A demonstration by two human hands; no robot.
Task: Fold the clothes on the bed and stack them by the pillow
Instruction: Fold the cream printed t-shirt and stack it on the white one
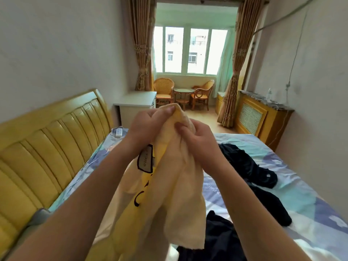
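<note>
Yellow shirt (pixel 165 166) with black print, held up over the bed (pixel 293 185) mid-frame, hanging down toward the near edge. Head view only.

Left hand (pixel 148 125): grip pinching the top edge of the shirt, thumb on the fabric at the highest point. Right hand (pixel 195 136): grip curled round the bunched fabric just below and right of the left hand; hands nearly touching.

Dark clothes (pixel 250 166) in a loose heap on the bed right of the shirt, unfolded. More dark fabric (pixel 220 236) at the near edge, partly behind the hanging shirt; cannot tell whether it's one garment or several.

Bed sheet is pale blue with a print. Padded yellow headboard (pixel 47 147) runs along the left. White remote (pixel 119 132) lies on the bed at the far left corner, beside the headboard. White bedside surface (pixel 135 104) just beyond it. Far end: two wicker chairs (pixel 163 89) around a small round table (pixel 183 93) under the window (pixel 188 51), curtains (pixel 140 44) both sides. Wooden radiator cover (pixel 258 113) on the right wall.
</note>
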